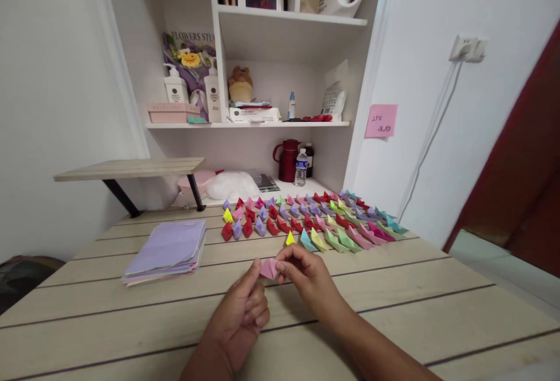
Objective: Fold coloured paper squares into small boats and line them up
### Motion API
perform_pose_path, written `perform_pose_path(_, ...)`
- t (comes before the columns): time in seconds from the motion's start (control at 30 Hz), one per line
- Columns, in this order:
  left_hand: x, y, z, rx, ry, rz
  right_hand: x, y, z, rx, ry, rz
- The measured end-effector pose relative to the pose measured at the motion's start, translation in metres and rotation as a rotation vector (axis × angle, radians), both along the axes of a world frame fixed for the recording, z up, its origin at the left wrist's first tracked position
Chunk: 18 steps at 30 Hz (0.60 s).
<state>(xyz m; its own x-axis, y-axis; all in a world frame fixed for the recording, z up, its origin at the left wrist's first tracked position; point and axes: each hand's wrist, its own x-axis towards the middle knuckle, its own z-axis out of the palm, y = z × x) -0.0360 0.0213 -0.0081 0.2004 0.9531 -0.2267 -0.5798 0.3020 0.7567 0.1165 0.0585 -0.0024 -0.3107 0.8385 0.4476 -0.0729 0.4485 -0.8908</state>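
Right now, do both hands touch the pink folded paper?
Touching. The head view shows the left hand and right hand pinching the pink folded paper.

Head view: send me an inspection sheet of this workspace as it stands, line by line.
Surface: pale wooden plank table.
Job's things: pink folded paper held just above the table; rows of folded paper boats in many colours behind it; stack of paper sheets to the left.
Clutter: red jug, water bottle and white bag behind the table.
Hands: left hand and right hand both pinch the pink folded paper with their fingertips.
Cables: white cable hangs from a wall plug on the right wall.
Surroundings: white shelves with bottles and boxes; pink sticky note on the wall.
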Motion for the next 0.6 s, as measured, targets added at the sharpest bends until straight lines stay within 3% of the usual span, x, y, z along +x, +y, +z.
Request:
perform_pose_path(0.43,-0.0012,-0.0019,-0.0022,0.062,0.075,0.125,-0.0021,-0.0008,0.0008,0.102,-0.108,-0.088)
perform_pose_path(0.6,-0.0018,-0.0014,-0.0029,0.060,0.087,0.139,-0.0013,-0.0046,0.0029,0.217,-0.153,-0.112)
